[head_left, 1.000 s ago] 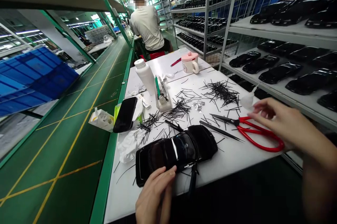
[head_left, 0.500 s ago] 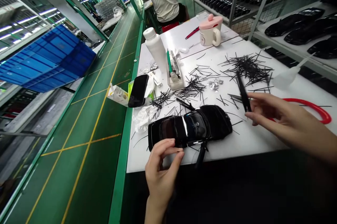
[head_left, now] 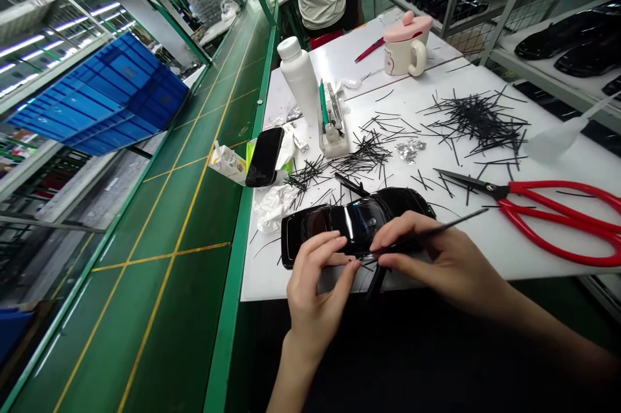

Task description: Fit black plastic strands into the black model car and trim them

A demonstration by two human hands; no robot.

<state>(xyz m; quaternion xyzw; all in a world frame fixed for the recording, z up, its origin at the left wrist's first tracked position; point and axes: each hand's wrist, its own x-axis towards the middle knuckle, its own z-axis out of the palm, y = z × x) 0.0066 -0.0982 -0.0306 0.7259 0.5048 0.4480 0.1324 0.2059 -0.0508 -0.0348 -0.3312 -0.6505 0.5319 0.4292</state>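
A glossy black model car (head_left: 297,232) sits near the table's front edge, with its near door (head_left: 376,282) and far door (head_left: 350,185) swung out. My left hand (head_left: 310,290) is at the car's near side, thumb and fingertips pinched on something too small to name. My right hand (head_left: 444,264) grips black tweezers (head_left: 453,222) beside the open near door. One end of the tweezers sticks out to the right; their other end is close to my left fingertips, mostly hidden by my fingers.
Red-handled scissors (head_left: 514,189) lie at the right, near a pile of thin black strips (head_left: 478,122) and a squeeze bottle (head_left: 557,141). Behind the car are silver bits (head_left: 411,151), a tool tray (head_left: 334,141), a white bottle (head_left: 301,79), a phone (head_left: 264,157) and a lidded mug (head_left: 405,47).
My right hand has moved left with the tweezers, from above the scissors to the car's near side, and the scissors now show fully. The left hand stays pinched by the car.
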